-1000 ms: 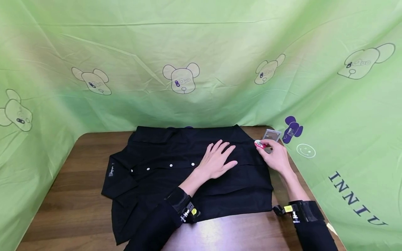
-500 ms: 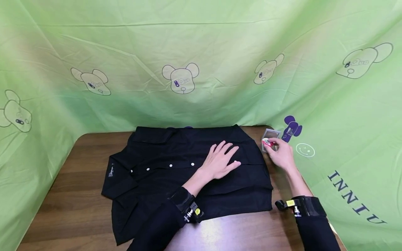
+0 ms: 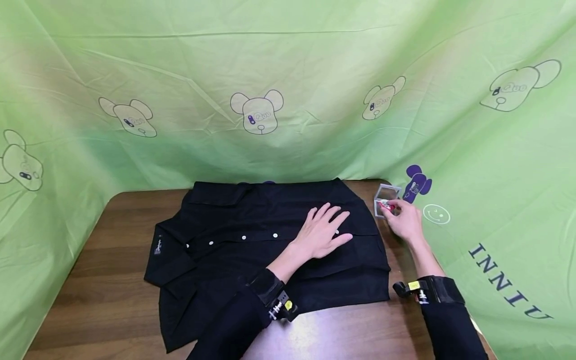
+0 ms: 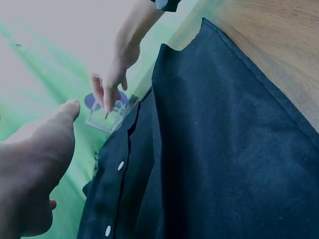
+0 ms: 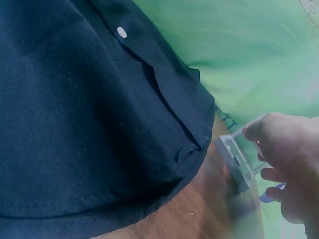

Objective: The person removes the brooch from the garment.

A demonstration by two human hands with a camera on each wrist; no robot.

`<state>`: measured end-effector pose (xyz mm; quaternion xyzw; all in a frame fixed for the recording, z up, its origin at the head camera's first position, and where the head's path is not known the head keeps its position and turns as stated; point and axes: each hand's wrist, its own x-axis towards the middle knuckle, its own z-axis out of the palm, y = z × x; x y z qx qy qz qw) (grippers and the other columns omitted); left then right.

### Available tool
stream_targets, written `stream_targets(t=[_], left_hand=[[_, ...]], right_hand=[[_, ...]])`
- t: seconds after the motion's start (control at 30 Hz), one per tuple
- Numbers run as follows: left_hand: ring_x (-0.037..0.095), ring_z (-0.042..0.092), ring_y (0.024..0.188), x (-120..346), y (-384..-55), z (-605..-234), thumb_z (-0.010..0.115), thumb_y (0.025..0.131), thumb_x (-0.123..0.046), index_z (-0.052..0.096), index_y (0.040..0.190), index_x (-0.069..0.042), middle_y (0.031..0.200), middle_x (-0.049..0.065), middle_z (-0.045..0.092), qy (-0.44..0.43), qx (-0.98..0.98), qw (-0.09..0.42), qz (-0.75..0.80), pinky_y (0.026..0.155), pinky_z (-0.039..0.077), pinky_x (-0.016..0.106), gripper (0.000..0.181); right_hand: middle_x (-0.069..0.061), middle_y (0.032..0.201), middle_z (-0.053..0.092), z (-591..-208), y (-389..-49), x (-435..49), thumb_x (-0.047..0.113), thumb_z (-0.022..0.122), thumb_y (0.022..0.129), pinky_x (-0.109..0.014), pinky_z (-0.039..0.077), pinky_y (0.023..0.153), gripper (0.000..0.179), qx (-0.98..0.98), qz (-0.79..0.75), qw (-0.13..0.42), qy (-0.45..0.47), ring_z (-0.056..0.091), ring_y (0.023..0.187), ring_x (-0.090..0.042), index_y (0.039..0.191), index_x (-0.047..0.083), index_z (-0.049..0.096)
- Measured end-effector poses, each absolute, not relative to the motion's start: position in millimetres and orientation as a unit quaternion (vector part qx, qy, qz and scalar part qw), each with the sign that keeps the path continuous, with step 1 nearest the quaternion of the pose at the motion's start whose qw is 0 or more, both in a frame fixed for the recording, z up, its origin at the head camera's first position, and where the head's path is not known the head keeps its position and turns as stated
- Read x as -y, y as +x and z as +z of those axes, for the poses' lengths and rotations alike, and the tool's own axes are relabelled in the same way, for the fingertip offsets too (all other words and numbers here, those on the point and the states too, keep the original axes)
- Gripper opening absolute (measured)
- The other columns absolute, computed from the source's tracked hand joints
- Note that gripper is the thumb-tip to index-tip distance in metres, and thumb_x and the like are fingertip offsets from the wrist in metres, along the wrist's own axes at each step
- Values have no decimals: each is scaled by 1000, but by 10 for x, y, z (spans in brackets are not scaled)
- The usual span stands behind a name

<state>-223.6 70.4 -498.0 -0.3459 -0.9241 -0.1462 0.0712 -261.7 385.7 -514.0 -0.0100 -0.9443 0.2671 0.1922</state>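
Observation:
A black shirt (image 3: 252,265) with white buttons lies spread on the table, collar to the left. My left hand (image 3: 318,235) rests over its right half, fingers spread, near the button row. At the far right, my right hand (image 3: 405,221) pinches a small round red-and-white badge (image 3: 385,204) between thumb and fingers. The badge is right at a small clear plastic box (image 3: 378,209), whose lid stands raised. In the right wrist view the box (image 5: 233,163) shows beside the shirt's hem, and the hand (image 5: 294,154) hides most of the badge.
The brown wooden table (image 3: 99,260) extends left of the shirt and in front of it. A green curtain (image 3: 189,65) printed with bear heads hangs close behind the table and along its right edge, near the box.
My right hand has carried the badge rightwards, from the shirt's edge to the clear box. My left hand has slid slightly right over the shirt, fingers still spread.

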Motion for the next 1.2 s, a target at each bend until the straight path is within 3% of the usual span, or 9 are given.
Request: stream_targets(t=[0.2, 0.5, 0.77, 1.2], left_hand=[[35, 40, 170, -691, -2207, -4973, 49, 116, -63, 47, 172, -28, 177, 4, 49, -347, 925, 68, -141, 133, 39, 57, 66], [34, 39, 171, -683, -2197, -4965, 47, 117, -63, 48, 172, -28, 177, 5, 49, -346, 926, 67, -137, 134, 38, 57, 65], [35, 40, 170, -667, -2185, -4976, 48, 117, -63, 48, 172, -28, 178, 5, 48, -344, 927, 66, -134, 134, 39, 58, 65], [37, 41, 169, -649, -2172, -5002, 48, 117, -61, 50, 171, -27, 177, 6, 49, -345, 925, 64, -145, 133, 39, 57, 63]], right_hand=[[-25, 98, 79, -5180, -2634, -3852, 20, 83, 99, -42, 43, 69, 28, 948, 254, 194, -3, 65, 77, -38, 116, -3, 83], [-29, 114, 81, -5212, -2654, -3853, 21, 81, 101, -58, 52, 75, 30, 955, 242, 173, -15, 72, 90, -51, 121, -2, 82], [-29, 110, 81, -5249, -2667, -3854, 22, 78, 102, -60, 52, 78, 30, 959, 229, 163, -17, 73, 93, -53, 119, -3, 81], [-31, 122, 79, -5275, -2681, -3841, 23, 76, 104, -67, 53, 89, 33, 961, 230, 153, -24, 73, 107, -58, 125, -3, 79]])
